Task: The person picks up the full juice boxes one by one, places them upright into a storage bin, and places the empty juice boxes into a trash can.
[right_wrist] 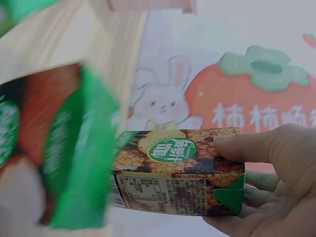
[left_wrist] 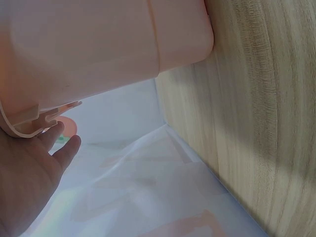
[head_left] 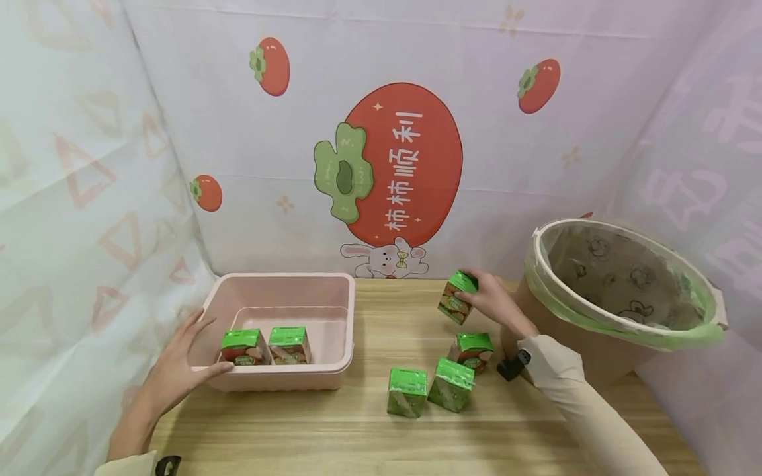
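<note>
My right hand [head_left: 491, 299] holds a juice box [head_left: 457, 299] above the table, thumb on one face and fingers round the other side. In the right wrist view this juice box [right_wrist: 173, 173] shows pineapples and a green label. My left hand [head_left: 172, 370] is at the left end of a pink plastic basin [head_left: 292, 291], fingers spread and thumb reaching over the front rim. Inside the basin stand a left juice box [head_left: 243, 338] and a right juice box [head_left: 289, 337], both green-topped. Three more juice boxes [head_left: 407, 391] stand on the table below my right hand.
A large bin [head_left: 595, 344] with a clear green-edged liner stands at the right, close beside my right forearm. White printed cloth [head_left: 500, 158] walls in the wooden table [head_left: 286, 430] at the back and both sides.
</note>
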